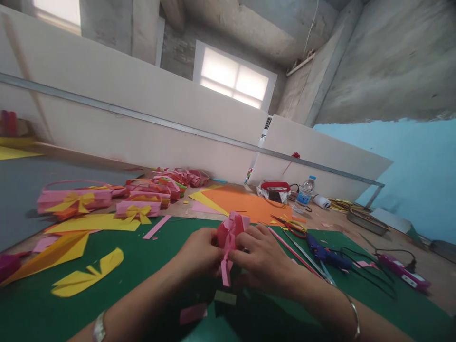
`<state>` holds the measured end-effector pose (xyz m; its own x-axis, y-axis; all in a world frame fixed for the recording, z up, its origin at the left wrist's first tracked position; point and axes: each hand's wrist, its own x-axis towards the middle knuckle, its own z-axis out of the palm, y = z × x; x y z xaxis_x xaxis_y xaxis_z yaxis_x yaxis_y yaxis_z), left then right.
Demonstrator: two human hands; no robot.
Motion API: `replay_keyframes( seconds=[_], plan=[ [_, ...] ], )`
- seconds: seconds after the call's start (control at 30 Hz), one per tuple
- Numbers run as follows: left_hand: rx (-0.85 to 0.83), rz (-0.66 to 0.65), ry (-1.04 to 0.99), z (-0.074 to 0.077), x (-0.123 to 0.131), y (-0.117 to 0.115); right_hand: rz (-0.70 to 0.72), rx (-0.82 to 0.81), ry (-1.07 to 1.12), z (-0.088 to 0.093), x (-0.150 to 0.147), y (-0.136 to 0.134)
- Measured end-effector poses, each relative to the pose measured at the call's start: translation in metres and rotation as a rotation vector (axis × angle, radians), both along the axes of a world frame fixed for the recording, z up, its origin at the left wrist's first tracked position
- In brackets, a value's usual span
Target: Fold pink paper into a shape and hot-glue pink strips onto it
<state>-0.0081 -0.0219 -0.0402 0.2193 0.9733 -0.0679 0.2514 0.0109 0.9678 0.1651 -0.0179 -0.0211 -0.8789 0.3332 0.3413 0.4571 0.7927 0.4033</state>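
Between my two hands is a small pink folded-paper piece (231, 232) with a strip hanging down its front, held just above the green cutting mat (153, 251). My left hand (201, 248) grips its left side, fingers curled round it. On the other side my right hand (261, 254) closes on it, thumb and fingers near the strip. Parts of the piece are hidden behind the fingers. Below it lie a pink paper scrap (193, 314) and a pale paper scrap (225, 298). A yellow paper bow shape (89, 274) rests to the left.
A blue glue gun (327, 251), scissors (294, 227) and a purple power strip (404, 271) lie at the right. Pink paper bags (74, 199) with yellow bows stand at the left. Orange sheets (242, 199) lie behind the mat, near a water bottle (304, 194).
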Motion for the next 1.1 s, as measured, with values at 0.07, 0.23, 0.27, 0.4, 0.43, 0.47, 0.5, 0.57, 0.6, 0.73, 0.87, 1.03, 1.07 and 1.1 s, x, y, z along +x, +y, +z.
replay_keyframes(
  seconds=[0.07, 0.23, 0.27, 0.4, 0.43, 0.47, 0.5, 0.57, 0.6, 0.73, 0.87, 1.03, 1.07, 1.1],
  plan=[
    [-0.007, -0.003, -0.026, 0.0, 0.001, 0.0, 0.014, 0.025, 0.065, -0.006, 0.001, 0.004],
    [-0.041, 0.004, -0.06, 0.003, 0.002, -0.002, 0.028, -0.02, 0.16, -0.01, 0.001, 0.008],
    [-0.05, 0.005, -0.069, 0.004, 0.002, -0.002, 0.017, -0.036, 0.163, -0.01, 0.001, 0.007],
    [-0.067, 0.017, -0.099, 0.007, 0.003, -0.005, -0.007, -0.039, 0.172, -0.01, 0.0, 0.004],
    [-0.067, 0.02, -0.103, 0.008, 0.003, -0.005, 0.001, -0.03, 0.18, -0.011, -0.001, 0.004],
    [-0.069, 0.022, -0.105, 0.009, 0.003, -0.006, 0.017, -0.022, 0.189, -0.011, -0.001, 0.004],
    [-0.073, 0.023, -0.109, 0.009, 0.003, -0.006, 0.038, -0.019, 0.194, -0.011, -0.002, 0.004],
    [-0.082, 0.016, -0.115, 0.009, 0.002, -0.006, 0.081, -0.027, 0.19, -0.012, -0.002, 0.004],
    [-0.086, 0.013, -0.116, 0.009, 0.003, -0.005, 0.093, -0.035, 0.188, -0.012, -0.002, 0.004],
    [-0.096, 0.014, -0.118, 0.009, 0.003, -0.004, 0.077, -0.093, 0.205, -0.011, -0.002, 0.003],
    [-0.109, 0.004, -0.134, 0.009, 0.002, -0.003, 0.047, -0.194, 0.275, -0.01, -0.001, 0.002],
    [-0.115, -0.004, -0.171, 0.007, 0.003, -0.003, 0.058, -0.349, 0.447, -0.014, -0.002, 0.005],
    [-0.114, -0.001, -0.179, 0.006, 0.004, -0.003, 0.059, -0.385, 0.486, -0.015, -0.002, 0.006],
    [-0.113, 0.005, -0.187, 0.005, 0.004, -0.003, 0.054, -0.426, 0.527, -0.015, -0.003, 0.006]
  ],
)
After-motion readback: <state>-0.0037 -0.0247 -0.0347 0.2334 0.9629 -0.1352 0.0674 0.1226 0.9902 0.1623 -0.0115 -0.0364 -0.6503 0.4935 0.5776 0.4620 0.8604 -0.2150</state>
